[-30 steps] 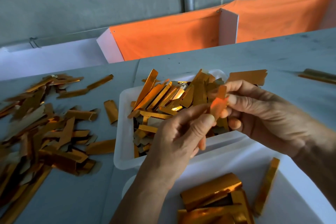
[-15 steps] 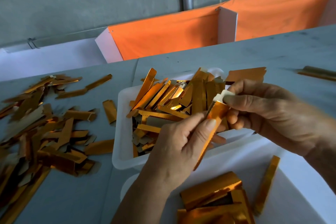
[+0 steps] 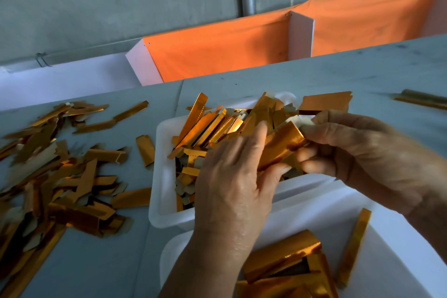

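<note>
Squarely over the near rim of a white tray (image 3: pixel 161 176), my hands work in a tight pocket, with a second white tray (image 3: pixel 391 237) just below and open table (image 3: pixel 362 68) beyond and to the right. My left hand (image 3: pixel 232 184), back up, pinches the lower end of a gold foil card piece (image 3: pixel 280 144) between thumb and fingers. My right hand (image 3: pixel 362 152) grips its upper end with curled fingers. The far tray holds jumbled flat gold strips (image 3: pixel 208 126); the near one holds folded gold pieces (image 3: pixel 283 256). Loose strips (image 3: pixel 60 176) litter the table at left.
</note>
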Tool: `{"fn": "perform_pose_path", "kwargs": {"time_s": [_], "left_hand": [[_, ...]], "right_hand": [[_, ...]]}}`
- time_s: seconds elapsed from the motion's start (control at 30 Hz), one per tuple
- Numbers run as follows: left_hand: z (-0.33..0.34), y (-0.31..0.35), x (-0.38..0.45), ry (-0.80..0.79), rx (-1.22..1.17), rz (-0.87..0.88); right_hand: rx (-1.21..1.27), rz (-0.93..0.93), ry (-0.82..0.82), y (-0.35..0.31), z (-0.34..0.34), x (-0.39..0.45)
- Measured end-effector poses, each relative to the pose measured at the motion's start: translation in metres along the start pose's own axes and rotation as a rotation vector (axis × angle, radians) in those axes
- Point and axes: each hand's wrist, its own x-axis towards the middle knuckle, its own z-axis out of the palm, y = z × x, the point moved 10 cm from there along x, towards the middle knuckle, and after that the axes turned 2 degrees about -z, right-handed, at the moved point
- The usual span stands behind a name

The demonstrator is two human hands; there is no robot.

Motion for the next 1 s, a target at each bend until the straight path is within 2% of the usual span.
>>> {"fn": "perform_pose_path", "kwargs": {"time_s": [0.23, 0.43, 0.6, 0.77, 1.0], "left_hand": [[0.001, 0.006, -0.001, -0.022, -0.022, 0.047], [0.001, 0.013, 0.000, -0.047, -0.096, 0.100], [0.002, 0.019, 0.001, -0.100, -0.149, 0.135], [0.005, 0.016, 0.002, -0.130, -0.203, 0.114], [0.006, 0.001, -0.002, -0.129, -0.452, 0.023]], "right_hand": [[0.063, 0.041, -0.019, 0.002, 0.001, -0.003], [0.077, 0.052, -0.129, 0.001, 0.004, -0.002], [0.010, -0.016, -0.205, -0.004, 0.001, -0.001], [-0.027, -0.071, -0.191, -0.010, -0.001, -0.001], [-0.174, -0.162, -0.111, -0.014, -0.001, -0.001]]}}
